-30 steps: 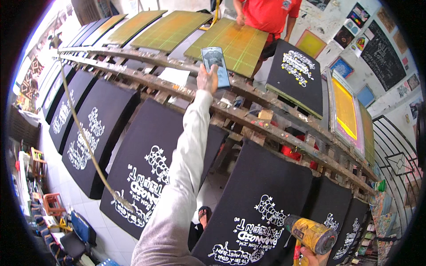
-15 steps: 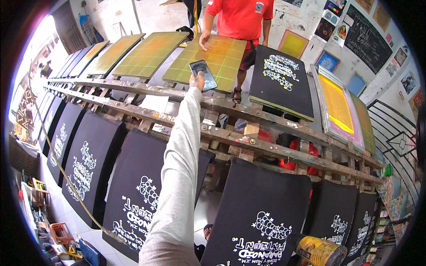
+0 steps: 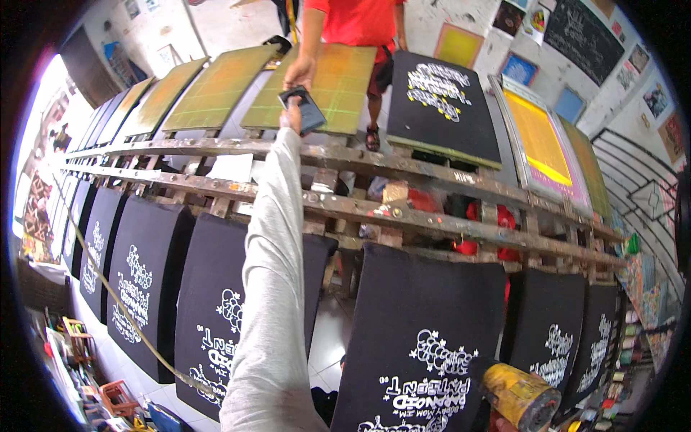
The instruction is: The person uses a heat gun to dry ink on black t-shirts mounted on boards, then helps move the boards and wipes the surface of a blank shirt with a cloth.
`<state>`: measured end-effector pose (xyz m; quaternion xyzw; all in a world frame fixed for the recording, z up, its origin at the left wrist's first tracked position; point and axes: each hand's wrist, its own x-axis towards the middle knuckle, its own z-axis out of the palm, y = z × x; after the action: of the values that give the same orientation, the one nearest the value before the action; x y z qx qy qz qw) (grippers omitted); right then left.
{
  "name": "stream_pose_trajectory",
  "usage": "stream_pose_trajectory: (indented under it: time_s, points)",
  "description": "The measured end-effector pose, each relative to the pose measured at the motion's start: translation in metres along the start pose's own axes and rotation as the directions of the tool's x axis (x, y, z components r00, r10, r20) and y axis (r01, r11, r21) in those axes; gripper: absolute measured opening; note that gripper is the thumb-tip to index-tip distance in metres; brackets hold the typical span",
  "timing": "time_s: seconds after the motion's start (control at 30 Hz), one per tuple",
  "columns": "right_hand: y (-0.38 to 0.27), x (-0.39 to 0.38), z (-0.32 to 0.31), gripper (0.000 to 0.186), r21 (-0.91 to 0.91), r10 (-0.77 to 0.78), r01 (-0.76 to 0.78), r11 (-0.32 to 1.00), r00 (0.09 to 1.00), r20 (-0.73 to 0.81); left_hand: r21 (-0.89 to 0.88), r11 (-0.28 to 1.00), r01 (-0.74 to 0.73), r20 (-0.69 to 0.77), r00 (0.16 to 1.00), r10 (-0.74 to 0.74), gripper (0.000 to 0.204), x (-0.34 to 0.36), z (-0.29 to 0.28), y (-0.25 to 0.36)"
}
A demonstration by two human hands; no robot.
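My left arm, in a grey sleeve, reaches out over the wooden rails, and my left hand [image 3: 291,117] is closed on a dark smartphone [image 3: 312,115]. A co-worker's hand [image 3: 301,73] is at the phone's far edge, with the fingers touching it. At the lower right is a worn yellow heat gun [image 3: 520,394] with a dark nozzle. Only a bit of my right hand [image 3: 499,423] shows below it, closed round it at the picture's edge. The nozzle lies over a black shirt [image 3: 432,302] with white print, stretched on a board.
Long wooden rails [image 3: 432,216] cross the middle. Several printed black shirts line the near side; bare greenish boards [image 3: 216,90] line the far side. A yellow screen frame [image 3: 536,140] stands at the right. The co-worker in a red shirt [image 3: 356,21] stands beyond the rails.
My left hand has moved the phone farther out and a little left. The co-worker's hand has come down to the phone and now touches it. The heat gun has barely moved.
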<state>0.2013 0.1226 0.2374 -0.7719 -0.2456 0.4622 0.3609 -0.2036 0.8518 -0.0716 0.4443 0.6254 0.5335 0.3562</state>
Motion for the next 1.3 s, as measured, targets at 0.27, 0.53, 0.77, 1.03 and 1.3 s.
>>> stream_pose_trajectory:
  time_s: [0.27,0.53,0.77,1.03,1.3]
  points:
    - [0.033,0.023,-0.001,0.095,-0.007,-0.039,0.039,0.999,0.999,-0.011,-0.211,0.977,-0.016,0.368,0.925,0.094,0.051,0.01,0.048,0.011]
    - [0.032,0.037,0.025,0.079,0.343,-0.032,0.022,0.939,0.999,0.025,-0.314,0.933,0.176,0.373,0.926,-0.049,0.053,-0.013,0.004,0.078]
    - [0.035,0.059,0.037,0.09,-0.081,-0.213,0.225,0.971,0.969,0.128,-0.264,0.962,0.067,-0.018,0.997,-0.075,0.069,-0.131,0.001,0.145]
    - [0.05,0.088,0.053,0.069,-0.191,-0.459,0.512,0.837,0.849,0.262,-0.282,0.94,-0.19,-0.135,0.978,0.157,0.049,-0.422,-0.027,0.131]
    - [0.046,0.094,0.056,0.057,-0.266,-0.532,0.634,0.727,0.764,0.366,0.126,0.98,-0.155,0.314,0.943,0.109,0.044,-0.633,-0.046,0.063]
